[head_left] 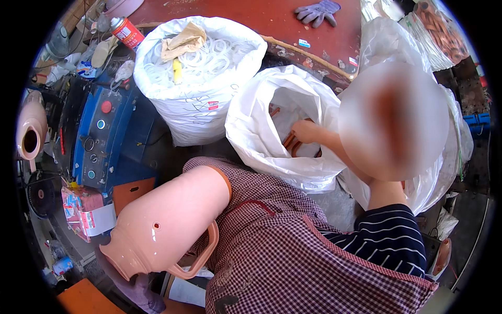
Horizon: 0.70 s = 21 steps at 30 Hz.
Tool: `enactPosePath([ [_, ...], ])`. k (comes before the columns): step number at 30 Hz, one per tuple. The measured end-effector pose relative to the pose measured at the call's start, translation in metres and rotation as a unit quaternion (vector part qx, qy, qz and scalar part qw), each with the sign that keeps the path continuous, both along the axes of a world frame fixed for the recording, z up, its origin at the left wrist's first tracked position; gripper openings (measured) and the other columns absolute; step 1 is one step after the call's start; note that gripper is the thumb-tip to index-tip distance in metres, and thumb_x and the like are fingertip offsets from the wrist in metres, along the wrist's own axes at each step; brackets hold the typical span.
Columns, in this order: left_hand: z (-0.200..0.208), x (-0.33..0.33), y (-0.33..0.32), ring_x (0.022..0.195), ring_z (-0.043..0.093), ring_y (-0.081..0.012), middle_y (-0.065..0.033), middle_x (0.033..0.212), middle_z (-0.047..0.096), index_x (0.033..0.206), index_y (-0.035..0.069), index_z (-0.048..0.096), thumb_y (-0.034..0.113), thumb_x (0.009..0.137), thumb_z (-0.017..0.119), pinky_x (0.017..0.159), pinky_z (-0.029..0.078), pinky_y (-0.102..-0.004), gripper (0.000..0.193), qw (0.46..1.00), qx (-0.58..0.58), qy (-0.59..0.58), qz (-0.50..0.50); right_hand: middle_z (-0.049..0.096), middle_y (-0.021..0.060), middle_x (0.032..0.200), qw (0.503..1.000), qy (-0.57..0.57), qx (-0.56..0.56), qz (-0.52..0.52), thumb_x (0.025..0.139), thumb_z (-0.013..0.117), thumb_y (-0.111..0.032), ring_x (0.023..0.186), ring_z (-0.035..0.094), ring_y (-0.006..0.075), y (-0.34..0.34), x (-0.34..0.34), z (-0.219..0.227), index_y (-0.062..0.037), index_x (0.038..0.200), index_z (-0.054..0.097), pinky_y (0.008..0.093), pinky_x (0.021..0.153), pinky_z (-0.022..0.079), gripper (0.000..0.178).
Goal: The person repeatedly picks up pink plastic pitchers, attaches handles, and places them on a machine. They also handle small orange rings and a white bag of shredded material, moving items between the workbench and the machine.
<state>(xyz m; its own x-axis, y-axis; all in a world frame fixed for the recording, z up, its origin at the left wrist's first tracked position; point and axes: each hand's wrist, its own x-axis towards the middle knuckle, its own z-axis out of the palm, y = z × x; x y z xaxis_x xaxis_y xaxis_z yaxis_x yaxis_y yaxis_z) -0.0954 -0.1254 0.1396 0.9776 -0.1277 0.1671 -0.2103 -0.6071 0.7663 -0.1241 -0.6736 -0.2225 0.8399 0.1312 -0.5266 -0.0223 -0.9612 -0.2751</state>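
A glossy pink jug body [172, 214] with a loop handle lies slanted across my lap. Its brown-rimmed end points up and right, its spouted neck down and left. My left hand [137, 294], in a purple-grey glove, holds it by the neck; most of the fingers are hidden behind it. A small reddish hole shows in its side. My bare right hand [306, 131] reaches into an open white sack [251, 125], its fingers closed at the end of a brown curved piece [288, 140]. Other brown pieces lie in the same sack, partly hidden by its folds.
Behind stands a white sack [183, 118] of clear rings [214, 60]. A purple glove [318, 12] lies on the red table [230, 8], beside a spray can [127, 33]. At left are a blue machine [97, 136] and another pink jug body [32, 125]. A large blurred patch covers the right.
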Motion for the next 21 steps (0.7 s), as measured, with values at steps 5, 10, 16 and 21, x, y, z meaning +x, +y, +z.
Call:
enactPosePath([
  [5, -0.001, 0.007, -0.014, 0.131, 0.041, -0.0325, -0.0199, 0.144, 0.038, 0.15, 0.0, 0.021, 0.068, 0.073, 0.067, 0.105, 0.038, -0.0458, 0.111, 0.999, -0.012, -0.04, 0.035, 0.068, 0.0055, 0.098, 0.985, -0.089, -0.103, 0.104, 0.078, 0.063, -0.019, 0.108, 0.06, 0.0259, 0.027, -0.03, -0.06, -0.0115, 0.092, 0.073, 0.0419, 0.091, 0.045, 0.018],
  [10, -0.008, 0.028, -0.024, 0.122, 0.049, -0.0346, -0.0227, 0.136, 0.044, 0.148, -0.001, 0.023, 0.068, 0.074, 0.063, 0.097, 0.046, -0.0476, 0.109, 0.997, -0.033, -0.068, -0.001, 0.069, 0.0047, 0.103, 0.982, -0.043, -0.141, 0.117, 0.08, 0.06, -0.016, 0.101, 0.063, 0.0268, 0.047, -0.008, -0.067, -0.0153, 0.09, 0.074, 0.0445, 0.086, 0.046, 0.017],
  [16, -0.014, 0.028, -0.026, 0.128, 0.044, -0.0352, -0.0227, 0.141, 0.04, 0.151, 0.006, 0.022, 0.066, 0.078, 0.061, 0.101, 0.043, -0.0487, 0.102, 0.995, -0.081, -0.055, 0.027, 0.07, 0.0128, 0.095, 0.994, 0.071, -0.037, 0.077, 0.07, 0.07, -0.02, 0.092, 0.065, 0.0313, -0.013, 0.016, 0.063, -0.0073, 0.095, 0.072, 0.0451, 0.079, 0.049, 0.028],
  [21, -0.02, 0.029, -0.009, 0.133, 0.04, -0.0363, -0.0229, 0.148, 0.033, 0.153, 0.011, 0.019, 0.066, 0.083, 0.055, 0.104, 0.04, -0.0496, 0.096, 0.995, -0.096, -0.037, -0.012, 0.068, 0.0186, 0.1, 0.979, 0.075, 0.181, -0.054, 0.07, 0.072, -0.022, 0.097, 0.064, 0.0287, -0.053, 0.018, 0.228, -0.0069, 0.107, 0.069, 0.0408, 0.085, 0.046, 0.039],
])
